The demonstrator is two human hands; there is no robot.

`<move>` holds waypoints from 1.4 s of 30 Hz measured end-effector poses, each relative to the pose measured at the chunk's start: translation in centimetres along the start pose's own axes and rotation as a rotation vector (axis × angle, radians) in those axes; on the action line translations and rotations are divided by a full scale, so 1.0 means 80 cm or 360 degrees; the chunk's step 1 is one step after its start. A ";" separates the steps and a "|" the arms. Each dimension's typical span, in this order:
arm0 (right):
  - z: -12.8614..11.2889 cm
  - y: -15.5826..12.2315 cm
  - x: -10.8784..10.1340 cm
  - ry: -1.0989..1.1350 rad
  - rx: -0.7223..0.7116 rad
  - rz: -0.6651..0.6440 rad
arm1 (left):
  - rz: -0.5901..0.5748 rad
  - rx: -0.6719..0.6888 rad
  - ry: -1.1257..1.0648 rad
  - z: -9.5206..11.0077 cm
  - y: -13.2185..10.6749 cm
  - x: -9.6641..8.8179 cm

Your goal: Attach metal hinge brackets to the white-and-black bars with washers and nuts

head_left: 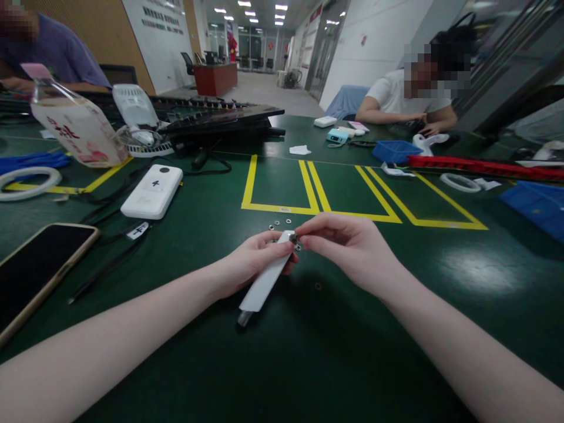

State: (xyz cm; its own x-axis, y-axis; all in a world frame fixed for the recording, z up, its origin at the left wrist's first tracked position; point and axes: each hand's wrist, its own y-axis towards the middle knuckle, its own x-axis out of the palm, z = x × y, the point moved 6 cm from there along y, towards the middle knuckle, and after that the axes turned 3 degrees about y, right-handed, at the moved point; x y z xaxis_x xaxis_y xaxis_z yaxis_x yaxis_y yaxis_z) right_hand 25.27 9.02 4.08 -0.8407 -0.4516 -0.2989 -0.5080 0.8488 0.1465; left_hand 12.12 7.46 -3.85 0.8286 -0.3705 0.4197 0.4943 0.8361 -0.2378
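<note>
On my feed, the left hand (255, 257) grips a long, flat white strip (267, 282), slanted over the glossy dark green table (352, 364), a grey piece (244, 318) jutting from its lower end. The right hand (359, 247) pinches a small dark metal-looking part (294, 238) at the upper end — fingers crowd it, so I can't tell if it's fastened. I'd judge the work unfinished — small silvery rings (288, 221) lie loose just beyond.

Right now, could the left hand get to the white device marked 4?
Probably not yet: the left hand holds the white strip, though no obstacle shows between it and the white device.
</note>
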 end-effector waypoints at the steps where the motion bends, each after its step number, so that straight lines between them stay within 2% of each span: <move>1: 0.000 0.000 0.002 -0.0014 0.0019 -0.0012 | 0.0003 -0.0006 0.0010 0.000 0.000 0.000; 6: 0.002 0.003 0.004 0.0028 0.0064 0.0035 | -0.0025 0.0000 0.0062 -0.002 0.001 -0.003; 15: 0.017 0.007 0.012 0.0330 0.0329 0.0102 | -0.0067 -0.0005 0.0172 -0.005 0.004 -0.003; 23: 0.016 0.010 0.016 0.0255 0.0265 0.0131 | -0.0037 0.0002 0.0190 -0.005 0.004 -0.002; 27: 0.014 0.009 0.013 0.0172 0.0072 0.0116 | -0.0035 -0.0013 0.0165 -0.005 0.003 -0.003; 29: 0.012 0.006 0.007 0.0060 -0.0067 0.0172 | -0.0037 -0.0029 0.0152 -0.006 0.003 -0.004; 32: 0.003 0.000 -0.001 -0.0273 -0.0342 0.0262 | -0.0048 -0.0036 0.0137 -0.005 0.003 -0.004; 36: -0.008 -0.009 0.007 -0.0659 -0.0683 0.0149 | -0.0086 -0.0032 0.0138 -0.003 0.002 -0.002; 42: -0.006 -0.013 0.009 -0.0922 -0.0864 0.0147 | -0.0118 -0.0005 0.0109 -0.002 0.001 0.000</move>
State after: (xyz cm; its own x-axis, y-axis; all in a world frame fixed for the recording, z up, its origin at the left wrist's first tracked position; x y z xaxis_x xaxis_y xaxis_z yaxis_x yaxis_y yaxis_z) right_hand 25.10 7.66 4.12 -0.7282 -0.0449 -0.6839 -0.5870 0.5559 0.5885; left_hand 12.22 7.46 -4.02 0.8056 -0.4585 0.3753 0.5559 0.8041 -0.2109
